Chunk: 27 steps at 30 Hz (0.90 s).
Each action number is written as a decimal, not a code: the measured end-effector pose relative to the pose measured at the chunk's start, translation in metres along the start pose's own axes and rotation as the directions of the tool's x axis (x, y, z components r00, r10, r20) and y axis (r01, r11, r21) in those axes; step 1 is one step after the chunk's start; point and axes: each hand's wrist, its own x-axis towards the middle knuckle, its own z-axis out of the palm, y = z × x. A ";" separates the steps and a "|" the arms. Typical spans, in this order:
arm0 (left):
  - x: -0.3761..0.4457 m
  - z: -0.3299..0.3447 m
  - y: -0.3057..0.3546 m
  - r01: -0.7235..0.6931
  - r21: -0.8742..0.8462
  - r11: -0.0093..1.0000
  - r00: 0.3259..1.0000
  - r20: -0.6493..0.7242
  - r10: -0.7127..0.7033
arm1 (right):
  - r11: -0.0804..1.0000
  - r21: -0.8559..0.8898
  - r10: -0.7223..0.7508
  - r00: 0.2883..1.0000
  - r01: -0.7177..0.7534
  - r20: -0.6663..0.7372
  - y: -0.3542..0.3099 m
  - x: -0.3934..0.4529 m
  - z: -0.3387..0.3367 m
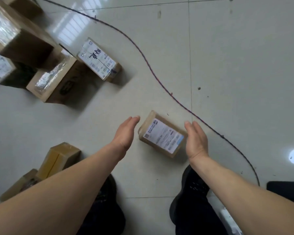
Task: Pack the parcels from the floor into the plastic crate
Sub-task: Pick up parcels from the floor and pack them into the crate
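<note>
A small brown parcel (pixel 162 134) with a white label lies on the tiled floor in front of my feet. My left hand (pixel 126 131) hovers just left of it, fingers straight, palm facing the parcel, not touching. My right hand (pixel 196 140) is at the parcel's right end, fingers straight, palm inward, at or very near its edge. Further parcels lie on the floor: a labelled one (pixel 99 60) at upper left, a taped box (pixel 53 80) beside it, a big carton (pixel 19 36) behind, and a yellowish box (pixel 58 160) by my left forearm. The plastic crate is out of view.
A thin dark cable (pixel 151 68) curves across the floor from top left to lower right, passing behind the small parcel. My dark shoes (pixel 192 185) stand below the parcel. A black object (pixel 285 189) sits at the right edge. Open tiles stretch to the upper right.
</note>
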 end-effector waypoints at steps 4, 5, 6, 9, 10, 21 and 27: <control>0.008 0.003 -0.015 0.056 0.037 0.998 0.993 0.106 -0.059 | 0.992 -0.009 0.128 0.992 -0.127 0.018 0.011 0.001 0.025; 0.007 0.008 -0.014 0.058 0.054 0.997 0.987 0.150 -0.066 | 0.984 0.025 0.176 0.984 -0.176 0.005 0.014 0.002 0.029; 0.003 0.012 -0.012 0.046 0.075 0.996 0.982 0.180 -0.059 | 0.978 0.057 0.204 0.979 -0.203 -0.018 0.017 0.002 0.032; -0.003 0.013 -0.011 -0.015 0.150 0.989 0.988 0.154 -0.008 | 0.988 0.063 0.150 0.982 -0.144 -0.117 0.013 -0.008 0.035; -0.007 0.008 -0.012 -0.015 0.153 0.988 0.992 0.125 -0.004 | 0.993 0.064 0.108 0.983 -0.100 -0.145 0.009 -0.014 0.034; -0.195 -0.137 0.048 -0.116 -0.098 0.988 0.978 -0.185 0.096 | 0.977 0.063 -0.210 0.973 0.204 0.096 -0.150 -0.194 0.047; -0.345 -0.231 0.092 -0.264 -0.248 0.932 0.920 -0.356 0.165 | 0.914 0.037 -0.382 0.826 0.403 0.415 -0.250 -0.346 0.045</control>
